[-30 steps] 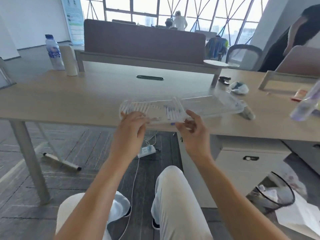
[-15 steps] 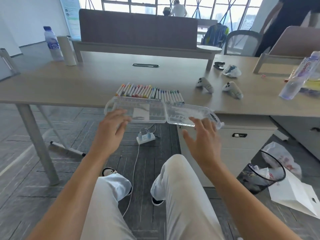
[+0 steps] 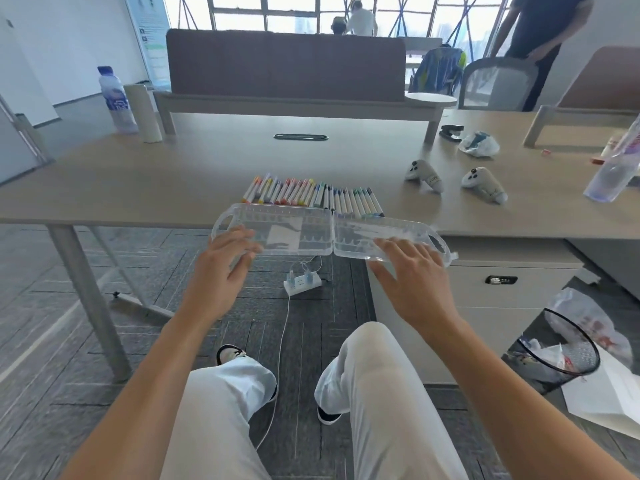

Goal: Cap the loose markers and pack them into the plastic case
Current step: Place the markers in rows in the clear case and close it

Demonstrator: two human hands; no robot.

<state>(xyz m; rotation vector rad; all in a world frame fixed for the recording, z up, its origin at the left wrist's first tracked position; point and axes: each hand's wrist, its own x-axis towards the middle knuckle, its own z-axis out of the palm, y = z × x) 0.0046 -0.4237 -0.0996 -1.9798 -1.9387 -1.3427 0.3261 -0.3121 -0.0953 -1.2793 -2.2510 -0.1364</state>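
While the clear case (image 3: 330, 233) lies opened flat, half on the near edge of the desk (image 3: 173, 178) and half past it, no marker is seen inside it. The left hand (image 3: 227, 268) is placed at the case's left half, its fingers (image 3: 242, 239) spread and lightly bent over the near edge; whether that edge is actually gripped cannot be told. The right hand (image 3: 412, 278) is laid on the right half, fingers straight and splayed on the plastic, with nothing clasped.

Just beyond the fingertips of both hands, a row of markers (image 3: 313, 194) is lined up side by side on the desk, touching the far edge of the case; coloured ends are seen, but it cannot be told which are capped.

Farther off, to the right of the right hand, two white controllers (image 3: 457, 180) are lying; a small dark print on each is too small to be read. A water bottle (image 3: 117, 98) with a blue label is standing well beyond the left hand, its writing blurred, and a paper roll (image 3: 143, 114) is set just beside it. A second bottle (image 3: 614, 168) is tilted at the far right, its label illegible.
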